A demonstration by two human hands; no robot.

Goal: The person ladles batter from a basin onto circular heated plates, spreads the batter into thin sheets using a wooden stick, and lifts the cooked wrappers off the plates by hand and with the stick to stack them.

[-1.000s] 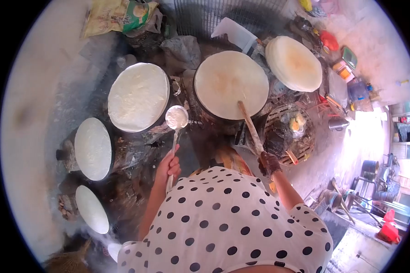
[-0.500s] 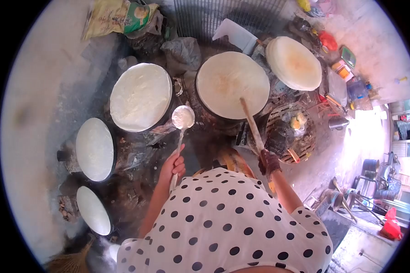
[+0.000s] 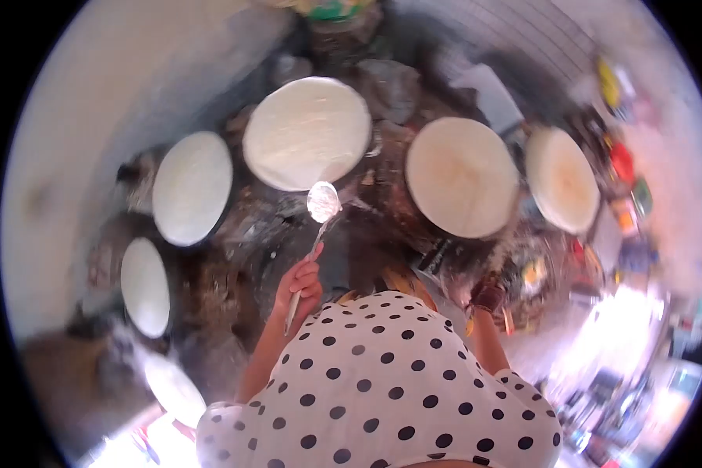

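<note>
My left hand (image 3: 298, 285) is closed round the handle of a ladle (image 3: 323, 203), whose bowl is coated with white batter. The bowl hangs at the near edge of a griddle covered by a pale round flatbread (image 3: 308, 132). On the right, my right hand (image 3: 487, 296), in a dark glove, is closed on a wooden stick (image 3: 510, 222), blurred by motion. Beside the stick lies another flatbread (image 3: 462, 178) with a faintly browned middle. Farther right is a stack of finished flatbreads (image 3: 561, 181).
More round griddles with white flatbreads curve round my left: one upper (image 3: 193, 189), one lower (image 3: 145, 287), one near the bottom (image 3: 175, 390). A white board (image 3: 490, 97) leans at the back. A red bag (image 3: 622, 162) and containers stand at the far right.
My view has turned left, so the griddles appear farther right. The ladle bowl now overlaps the near edge of a flatbread. The stick's tip has left the middle of the browned flatbread.
</note>
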